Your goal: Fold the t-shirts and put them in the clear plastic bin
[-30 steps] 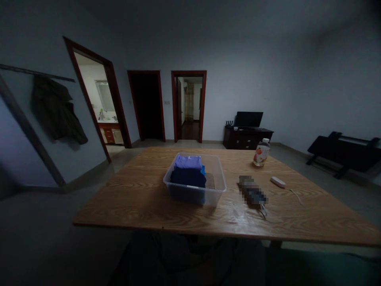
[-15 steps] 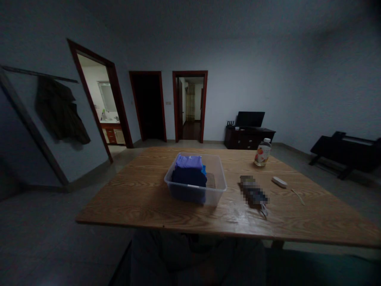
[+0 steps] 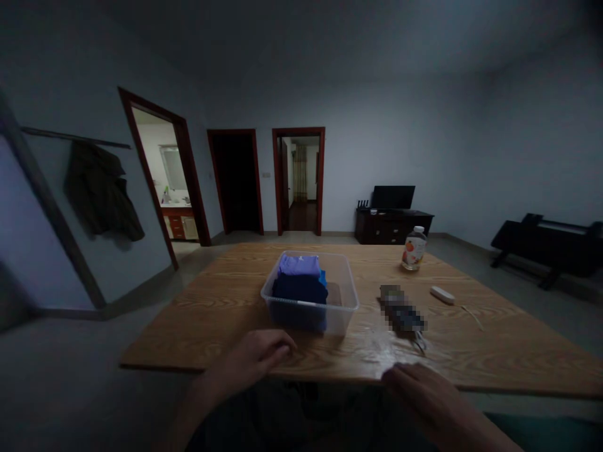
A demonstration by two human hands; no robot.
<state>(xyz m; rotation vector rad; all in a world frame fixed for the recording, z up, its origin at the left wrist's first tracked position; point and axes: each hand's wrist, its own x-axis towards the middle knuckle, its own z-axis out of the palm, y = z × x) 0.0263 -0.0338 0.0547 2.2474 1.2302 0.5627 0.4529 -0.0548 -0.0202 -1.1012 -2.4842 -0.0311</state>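
A clear plastic storage box [image 3: 342, 320] stands on the wooden table. Inside it are folded clothes: a purple one [image 3: 299, 266], a dark navy one [image 3: 299, 292] and a bit of bright blue at their right side. My left hand [image 3: 254, 359] is over the table's front edge, just short of the box's near left corner, thumb and fingers apart and holding nothing. Farther right, my right hand [image 3: 421, 389] is at the front edge, loosely bent with nothing visible in it. Neither hand touches the box.
Right of the box lies a pixelated object [image 3: 402, 309] with a pale cord. Beyond it are a white oblong device [image 3: 442, 295], a thin cord [image 3: 473, 317] and a labelled bottle [image 3: 414, 250]. The table's front edge [image 3: 330, 375] runs below the hands.
Both hands have come up from below the table edge into view, left and right of the box's front. The view has tilted slightly upward. Box and clothes stay where they were.
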